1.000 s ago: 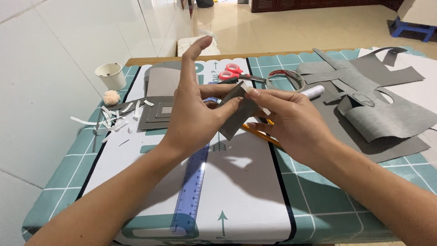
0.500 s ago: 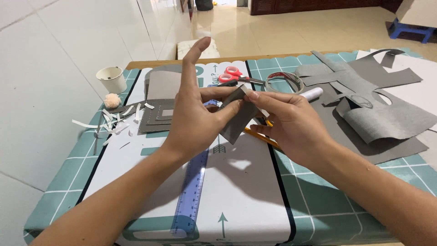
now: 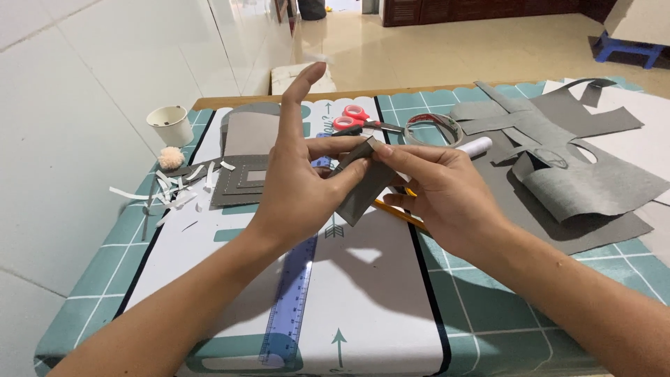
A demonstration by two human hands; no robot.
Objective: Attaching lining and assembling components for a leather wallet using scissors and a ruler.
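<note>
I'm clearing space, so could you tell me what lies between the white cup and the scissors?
In the head view, a grey card stack.

At the centre of the frame, the left hand (image 3: 296,185) and right hand (image 3: 440,192) pinch a folded grey card piece (image 3: 363,185) between thumbs and fingers above the counter (image 3: 488,307). A blue ruler (image 3: 289,304) lies lower centre, red-handled scissors (image 3: 356,119) upper centre, a white cup (image 3: 171,124) upper left, and grey sheets (image 3: 579,174) at the right.

Bare mat (image 3: 363,293) near the ruler (image 3: 289,300); scissors (image 3: 356,119), tape roll (image 3: 433,128) crowd beyond
</note>
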